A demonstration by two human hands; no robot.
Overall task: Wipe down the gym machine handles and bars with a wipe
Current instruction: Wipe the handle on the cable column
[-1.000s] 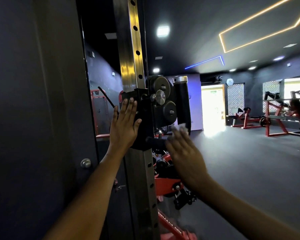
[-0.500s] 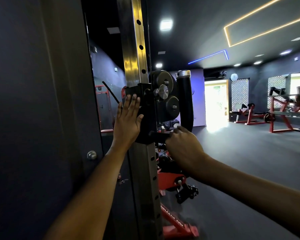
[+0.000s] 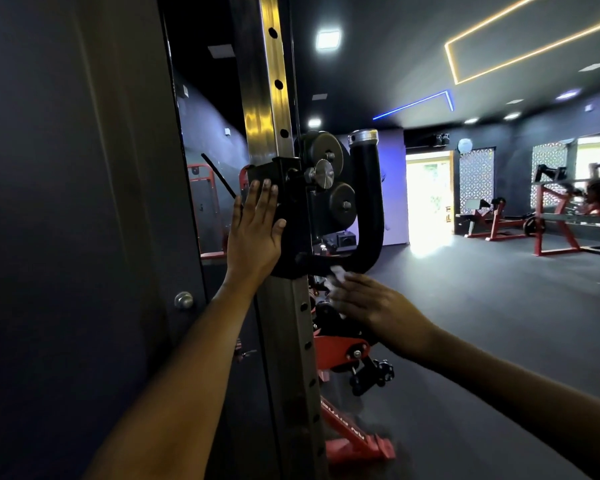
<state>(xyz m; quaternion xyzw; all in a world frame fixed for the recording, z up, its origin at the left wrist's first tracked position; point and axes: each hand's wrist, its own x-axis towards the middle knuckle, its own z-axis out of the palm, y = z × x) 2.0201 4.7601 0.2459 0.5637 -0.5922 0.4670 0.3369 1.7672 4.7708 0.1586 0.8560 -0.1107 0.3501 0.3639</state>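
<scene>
A steel upright post (image 3: 267, 81) with a row of holes rises in front of me. A black pulley carriage (image 3: 291, 209) sits on it, with a curved black padded handle (image 3: 369, 202) that ends in a silver cap. My left hand (image 3: 255, 233) lies flat with straight fingers against the carriage's left side. My right hand (image 3: 371, 303) is just below the handle's lower bar, blurred, and holds a white wipe (image 3: 336, 275) at its fingertips against the bar's underside.
A dark wall panel with a round knob (image 3: 183, 300) fills the left. Red machine parts (image 3: 343, 355) sit low behind the post. Red gym machines (image 3: 565, 220) stand far right across open grey floor, near a bright doorway (image 3: 428, 199).
My right hand has dropped from the handle's lower bar to just under it, and the white wipe shows at its fingertips again. My left hand has stayed on the carriage.
</scene>
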